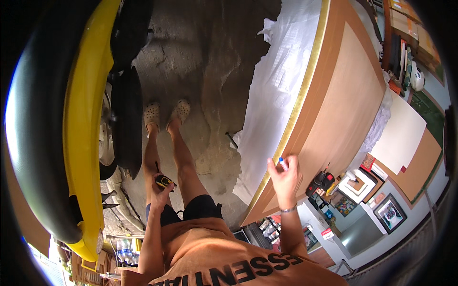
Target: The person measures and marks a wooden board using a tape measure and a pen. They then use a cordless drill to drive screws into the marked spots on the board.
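Several bottles [126, 252], contents unclear; right hand [286, 182] holds marker [283, 164]

The black-and-yellow tape measure [163, 181] is positioned left of the brown-bordered panel [341, 100], well apart from it; the slim, blue-tipped marker [282, 163] is tilted beside the panel's gold-coloured edge.

The left hand [161, 191] grips a yellow-and-black tape measure [164, 181] before the thighs; the right hand [286, 182], a bracelet [288, 209] at its wrist, holds a blue-tipped marker [284, 165] at the brown border of a large panel [350, 86]; white sheeting [279, 71] spreads beside the panel's gold edge; a yellow-and-black motorcycle [86, 105] stands left; perforated clogs [151, 113] rest on the concrete floor [210, 66].
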`<act>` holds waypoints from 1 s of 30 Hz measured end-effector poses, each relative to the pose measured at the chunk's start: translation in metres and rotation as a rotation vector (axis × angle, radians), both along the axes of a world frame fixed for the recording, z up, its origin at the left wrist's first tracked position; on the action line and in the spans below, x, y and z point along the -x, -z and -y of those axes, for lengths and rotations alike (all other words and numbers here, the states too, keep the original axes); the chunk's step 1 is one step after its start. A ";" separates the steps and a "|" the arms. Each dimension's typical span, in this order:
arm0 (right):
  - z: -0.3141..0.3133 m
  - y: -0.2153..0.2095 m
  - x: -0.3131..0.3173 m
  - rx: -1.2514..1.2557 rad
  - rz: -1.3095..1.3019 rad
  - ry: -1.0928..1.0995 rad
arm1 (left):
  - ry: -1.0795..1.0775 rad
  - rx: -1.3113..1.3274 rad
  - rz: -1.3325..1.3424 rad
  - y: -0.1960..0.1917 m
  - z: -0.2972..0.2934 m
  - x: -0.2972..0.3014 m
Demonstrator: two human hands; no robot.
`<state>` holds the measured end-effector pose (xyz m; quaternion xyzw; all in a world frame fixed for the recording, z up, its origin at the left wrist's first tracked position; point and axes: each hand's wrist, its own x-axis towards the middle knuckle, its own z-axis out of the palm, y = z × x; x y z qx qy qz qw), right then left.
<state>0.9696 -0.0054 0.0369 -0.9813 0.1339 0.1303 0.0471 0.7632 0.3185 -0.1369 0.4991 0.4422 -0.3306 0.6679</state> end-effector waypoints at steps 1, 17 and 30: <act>0.000 0.003 -0.016 -0.016 0.011 0.012 | 0.005 -0.017 0.027 -0.001 -0.001 0.001; -0.022 0.009 -0.356 0.101 0.222 -0.315 | -0.212 -0.065 0.040 0.003 0.023 0.034; -0.011 0.010 -0.307 0.064 0.137 -0.314 | -0.119 0.026 0.123 -0.010 0.012 0.019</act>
